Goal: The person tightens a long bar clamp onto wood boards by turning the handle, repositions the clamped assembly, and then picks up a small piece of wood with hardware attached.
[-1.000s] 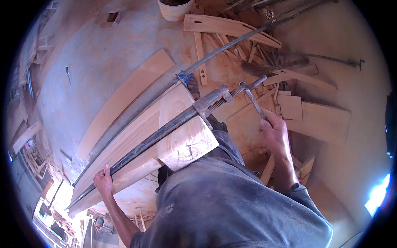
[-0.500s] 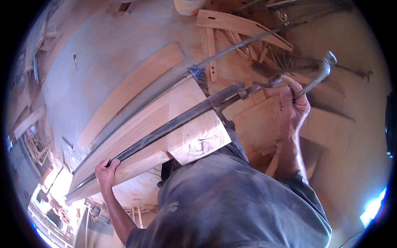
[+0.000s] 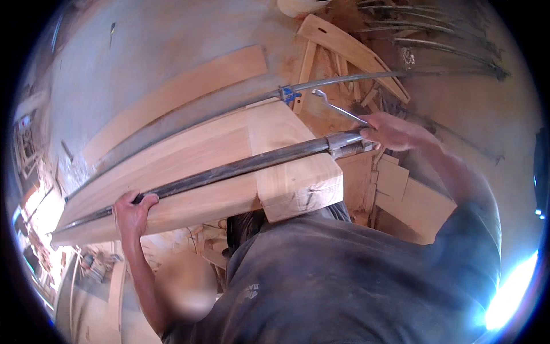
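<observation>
A long pale wooden panel (image 3: 200, 143) with a thick end block (image 3: 301, 178) lies slanting in front of my body. Across its top runs a dark metal bar clamp (image 3: 235, 169), with its screw end just past the block. My left hand (image 3: 133, 212) is wrapped round the clamp's bar toward the panel's far left end. At the screw end, my right hand (image 3: 394, 131) is closed on a shiny metal wrench (image 3: 344, 112), whose bent head points up and left. A second clamp with a blue head (image 3: 289, 93) lies along the panel's far edge.
A curved board (image 3: 177, 97) lies on the floor beyond the panel. Slotted wooden pieces (image 3: 349, 51) rest at the upper right, near several long metal bars (image 3: 441, 26). Flat boards (image 3: 409, 203) lie beside my right arm. Wood scraps clutter the left side.
My right hand, with the wrench, has come down from its raised position to the clamp's screw end. The wrench has swung from pointing right to pointing left. My left hand keeps its hold.
</observation>
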`<state>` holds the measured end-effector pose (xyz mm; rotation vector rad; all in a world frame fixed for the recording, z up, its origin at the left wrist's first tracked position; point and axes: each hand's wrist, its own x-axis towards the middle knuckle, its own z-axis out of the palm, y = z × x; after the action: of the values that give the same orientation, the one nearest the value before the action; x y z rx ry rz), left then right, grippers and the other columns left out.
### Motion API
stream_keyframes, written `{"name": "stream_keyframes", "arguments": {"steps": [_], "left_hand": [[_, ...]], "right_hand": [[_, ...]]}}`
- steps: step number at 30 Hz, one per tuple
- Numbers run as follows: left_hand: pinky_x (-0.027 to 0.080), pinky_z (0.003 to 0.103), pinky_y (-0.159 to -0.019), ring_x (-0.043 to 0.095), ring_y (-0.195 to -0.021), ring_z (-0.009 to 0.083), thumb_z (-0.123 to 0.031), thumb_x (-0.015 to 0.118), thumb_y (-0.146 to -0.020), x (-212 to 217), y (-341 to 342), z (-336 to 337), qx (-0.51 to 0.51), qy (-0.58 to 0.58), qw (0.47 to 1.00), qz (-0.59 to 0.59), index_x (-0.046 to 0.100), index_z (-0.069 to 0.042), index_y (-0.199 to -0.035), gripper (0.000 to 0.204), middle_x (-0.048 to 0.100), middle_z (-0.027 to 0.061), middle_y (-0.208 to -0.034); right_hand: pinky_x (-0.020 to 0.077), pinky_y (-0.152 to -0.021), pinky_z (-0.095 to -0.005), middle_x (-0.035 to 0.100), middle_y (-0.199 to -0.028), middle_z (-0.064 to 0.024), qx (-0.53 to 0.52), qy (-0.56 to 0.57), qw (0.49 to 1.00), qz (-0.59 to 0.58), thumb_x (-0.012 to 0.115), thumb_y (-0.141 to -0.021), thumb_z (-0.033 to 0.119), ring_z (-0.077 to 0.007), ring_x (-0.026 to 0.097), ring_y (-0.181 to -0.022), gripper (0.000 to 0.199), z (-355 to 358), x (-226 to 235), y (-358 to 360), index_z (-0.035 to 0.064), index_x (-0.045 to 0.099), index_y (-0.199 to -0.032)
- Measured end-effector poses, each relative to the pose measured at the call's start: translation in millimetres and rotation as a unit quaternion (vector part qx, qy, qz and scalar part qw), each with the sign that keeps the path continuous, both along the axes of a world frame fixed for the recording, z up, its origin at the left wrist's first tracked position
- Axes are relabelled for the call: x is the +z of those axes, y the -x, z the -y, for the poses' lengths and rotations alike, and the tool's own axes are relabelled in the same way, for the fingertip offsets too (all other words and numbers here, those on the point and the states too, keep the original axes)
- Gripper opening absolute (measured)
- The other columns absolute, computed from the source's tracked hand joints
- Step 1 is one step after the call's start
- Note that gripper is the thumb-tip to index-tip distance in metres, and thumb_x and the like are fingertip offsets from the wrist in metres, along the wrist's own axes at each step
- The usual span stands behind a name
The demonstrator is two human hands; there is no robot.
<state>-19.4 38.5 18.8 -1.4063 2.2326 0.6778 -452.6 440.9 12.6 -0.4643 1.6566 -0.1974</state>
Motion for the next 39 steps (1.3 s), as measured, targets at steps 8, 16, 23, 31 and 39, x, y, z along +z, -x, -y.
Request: {"name": "stream_keyframes", "arguments": {"steps": [8,16,23,31,39], "left_hand": [[0.049,0.040,-0.065,0.065,-0.069,0.0262,-0.045,0.084,-0.071,-4.4,-13.5,-0.4,-0.020,-0.009,1.000,-0.019,0.078,-0.009,-0.083,0.039,0.069,0.0142,-0.074],[0.051,0.044,-0.078,0.064,-0.082,0.0327,-0.065,0.064,-0.084,-37.6,132.7,-70.3,-0.188,-0.334,0.919,-0.096,0.067,-0.005,-0.080,0.060,0.067,0.0173,-0.083],[0.051,0.043,-0.089,0.066,-0.103,0.0353,-0.047,0.084,-0.069,-57.5,283.9,-190.9,-0.257,-0.535,0.797,-0.110,0.070,-0.005,-0.113,0.062,0.071,0.0213,-0.109],[0.053,0.042,-0.085,0.069,-0.098,0.0333,-0.024,0.082,-0.067,-51.8,321.7,-234.3,-0.345,-0.474,0.810,0.006,0.074,-0.006,-0.105,0.043,0.073,0.0165,-0.101],[0.055,0.045,-0.078,0.069,-0.091,0.0381,-0.010,0.071,-0.064,-36.3,311.8,-230.1,-0.299,-0.423,0.853,-0.063,0.074,-0.002,-0.084,0.022,0.072,0.0205,-0.091]], "right_hand": [[0.0492,-0.075,-0.0514,0.064,-0.091,-0.0270,0.171,0.015,0.978,-0.120,0.055,-0.098,0.019,-0.0462,0.062,-0.085,0.025,32.4,24.9,-8.7,0.0009,0.059,-0.115],[0.0496,-0.065,-0.0501,0.062,-0.081,-0.0266,0.165,0.149,0.959,-0.174,0.056,-0.089,0.000,-0.0438,0.065,-0.074,0.019,4.8,6.0,-3.5,-0.0019,0.064,-0.106],[0.0476,-0.063,-0.0530,0.061,-0.071,-0.0261,0.192,0.206,0.936,-0.210,0.061,-0.085,-0.001,-0.0471,0.062,-0.071,0.014,-0.8,-9.0,3.4,0.0001,0.064,-0.098],[0.0460,-0.069,-0.0534,0.060,-0.079,-0.0281,0.210,0.133,0.949,-0.193,0.055,-0.095,0.008,-0.0463,0.058,-0.076,0.014,-4.3,0.5,3.9,-0.0008,0.063,-0.102],[0.0517,-0.062,-0.0407,0.067,-0.087,-0.0196,-0.274,-0.061,0.960,-0.018,0.055,-0.099,0.029,-0.0253,0.064,-0.076,0.032,-105.6,-30.1,43.5,0.0000,0.064,-0.107]]}}
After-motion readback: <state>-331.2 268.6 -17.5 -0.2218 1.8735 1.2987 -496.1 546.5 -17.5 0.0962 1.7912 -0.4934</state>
